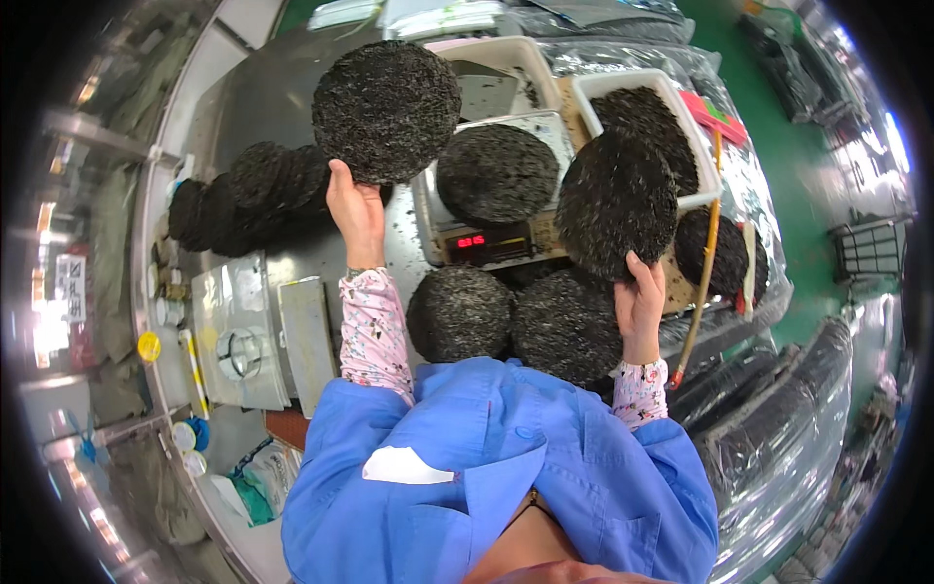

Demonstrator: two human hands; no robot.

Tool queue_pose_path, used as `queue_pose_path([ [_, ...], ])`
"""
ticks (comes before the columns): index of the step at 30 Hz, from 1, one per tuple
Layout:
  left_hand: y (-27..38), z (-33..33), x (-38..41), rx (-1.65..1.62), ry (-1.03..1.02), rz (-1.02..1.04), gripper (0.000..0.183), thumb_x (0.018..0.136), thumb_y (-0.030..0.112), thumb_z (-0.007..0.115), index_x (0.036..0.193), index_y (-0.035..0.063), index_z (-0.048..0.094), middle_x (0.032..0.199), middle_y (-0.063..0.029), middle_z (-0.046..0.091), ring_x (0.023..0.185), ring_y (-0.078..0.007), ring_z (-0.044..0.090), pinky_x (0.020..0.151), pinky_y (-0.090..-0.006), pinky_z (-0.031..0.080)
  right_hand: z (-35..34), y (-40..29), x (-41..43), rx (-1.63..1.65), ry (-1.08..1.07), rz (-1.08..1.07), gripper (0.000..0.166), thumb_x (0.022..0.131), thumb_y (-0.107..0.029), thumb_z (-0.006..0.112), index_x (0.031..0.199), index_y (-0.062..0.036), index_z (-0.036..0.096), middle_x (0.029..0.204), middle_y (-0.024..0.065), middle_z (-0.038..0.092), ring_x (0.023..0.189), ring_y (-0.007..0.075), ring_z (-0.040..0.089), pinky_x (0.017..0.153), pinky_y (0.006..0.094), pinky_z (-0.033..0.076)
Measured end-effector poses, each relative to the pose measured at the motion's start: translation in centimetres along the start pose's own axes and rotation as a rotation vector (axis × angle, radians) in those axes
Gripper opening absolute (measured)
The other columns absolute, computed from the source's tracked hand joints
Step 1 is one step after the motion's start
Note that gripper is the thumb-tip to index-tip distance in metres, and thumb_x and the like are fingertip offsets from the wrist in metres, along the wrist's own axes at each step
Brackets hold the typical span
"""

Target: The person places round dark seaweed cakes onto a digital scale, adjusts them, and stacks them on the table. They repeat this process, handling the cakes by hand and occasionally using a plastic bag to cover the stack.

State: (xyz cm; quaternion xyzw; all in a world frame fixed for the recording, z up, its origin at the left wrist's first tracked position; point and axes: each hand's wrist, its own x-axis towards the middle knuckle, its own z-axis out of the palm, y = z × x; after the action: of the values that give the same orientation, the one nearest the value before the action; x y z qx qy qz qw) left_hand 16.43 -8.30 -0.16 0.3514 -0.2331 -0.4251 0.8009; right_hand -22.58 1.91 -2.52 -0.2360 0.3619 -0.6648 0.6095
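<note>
My left hand (356, 219) grips the lower edge of a dark round cake of pressed dried leaf or seaweed (387, 109), raised at the upper left of the digital scale. In my right hand (641, 305) is a second pressed cake (619, 204), tilted and slightly blurred, held by its lower edge at the right of the scale. Between them a third cake (498, 174) lies on the digital scale (429, 237), whose red display (471, 241) is lit. Closer to my body are two more cakes, one at the left (461, 312) and one at the right (565, 321).
A row of overlapping cakes (252, 193) lies at the left on the metal table (306, 237). Beyond the scale are a white tub (503, 55) and a tub of loose dark flakes (649, 131). A bamboo stick (708, 263) leans at the right, near plastic-wrapped bundles (788, 409).
</note>
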Motion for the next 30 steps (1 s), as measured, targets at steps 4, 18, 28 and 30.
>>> queue_pose_path([
  [4, 1.9, -2.5, -0.9, -0.009, 0.05, 0.006, 0.042, 0.107, 0.032, 0.048, 0.13, -0.0031, 0.055, 0.126, -0.0104, 0.064, 0.109, -0.0196, 0.064, 0.094, -0.0343, 0.054, 6.2, 1.9, 3.8, -0.819, -0.289, -0.413, 0.058, 0.092, 0.001, 0.061, 0.147, -0.0002, 0.044, 0.146, 0.0161, 0.05, 0.137, 0.0282, 0.046, 0.114, 0.0385, 0.036],
  [18, 3.3, 1.6, -5.9, -0.148, -0.011, -0.153, 0.042, 0.105, 0.031, 0.052, 0.128, -0.0037, 0.056, 0.131, -0.0124, 0.063, 0.115, -0.0238, 0.063, 0.1, -0.0407, 0.051, 7.4, 5.0, 3.6, -1.648, -0.522, -0.655, 0.078, 0.09, -0.023, 0.071, 0.154, -0.003, 0.031, 0.16, 0.0156, 0.033, 0.151, 0.0335, 0.024, 0.12, 0.0573, 0.016],
  [28, -1.6, 4.5, -7.8, 1.059, -0.566, 0.846, 0.045, 0.097, 0.013, 0.062, 0.139, 0.0005, 0.053, 0.141, -0.0162, 0.056, 0.127, -0.0337, 0.057, 0.109, -0.0422, 0.045, 3.0, 1.0, 0.5, -1.544, -0.328, -0.568, 0.067, 0.094, -0.016, 0.068, 0.152, -0.0025, 0.038, 0.155, 0.0174, 0.041, 0.149, 0.0342, 0.03, 0.121, 0.0492, 0.02],
  [30, -4.9, 3.2, -8.0, 1.373, -0.897, 0.888, 0.053, 0.09, 0.011, 0.068, 0.139, 0.0003, 0.052, 0.146, -0.0172, 0.051, 0.137, -0.0357, 0.046, 0.116, -0.0487, 0.035, 1.8, 0.7, 0.1, -1.54, -0.299, -0.555, 0.064, 0.094, -0.016, 0.067, 0.151, -0.0026, 0.04, 0.154, 0.0175, 0.042, 0.148, 0.0345, 0.031, 0.121, 0.0475, 0.022],
])
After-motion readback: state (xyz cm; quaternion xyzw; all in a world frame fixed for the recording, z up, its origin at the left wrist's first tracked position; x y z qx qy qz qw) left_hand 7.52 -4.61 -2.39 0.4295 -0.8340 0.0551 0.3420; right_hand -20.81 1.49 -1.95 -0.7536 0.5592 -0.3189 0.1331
